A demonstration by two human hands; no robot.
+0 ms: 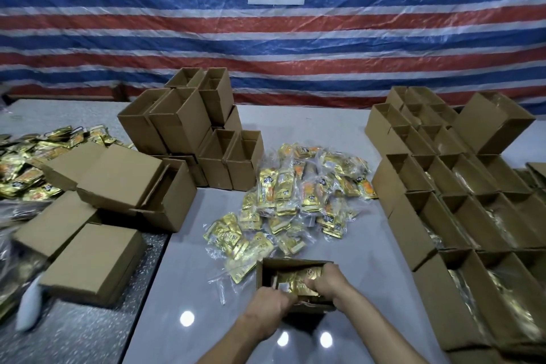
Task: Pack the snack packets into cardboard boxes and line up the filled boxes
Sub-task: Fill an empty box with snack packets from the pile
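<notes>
Gold packets (299,277): left hand (270,304), right hand (328,282) clenched

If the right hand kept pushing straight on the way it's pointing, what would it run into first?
The gold packets in the box: the right hand points down into it and seems to touch them. Past them, probably the box's floor or left wall; depth is unclear.

Noted pale grey table (354,269) carrying loose heap of gold snack packets (295,201) at centre. Saw open box (263,273) at near edge, empty cartons (189,127) stacked behind, filled boxes (461,216) rowed along right (gold showing inside).
</notes>
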